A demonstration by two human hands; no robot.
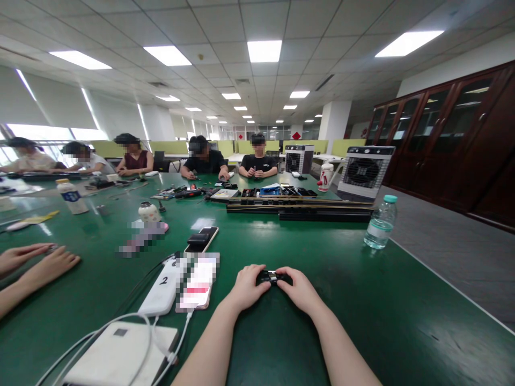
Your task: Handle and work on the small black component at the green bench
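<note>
A small black object with a shiny, light middle part sits between my two hands, low over the green table; its kind is too small to make out. My left hand grips its left end between thumb and fingers. On the opposite end, my right hand pinches it the same way. Both forearms reach in from the bottom edge. To the left of my left hand lie a phone with a lit screen and a white power bank marked "2".
A white box-shaped device with cables lies front left. A dark phone lies farther back. A water bottle stands right, near the table edge. Long black rails cross behind. Another person's hands are at left; several people sit beyond.
</note>
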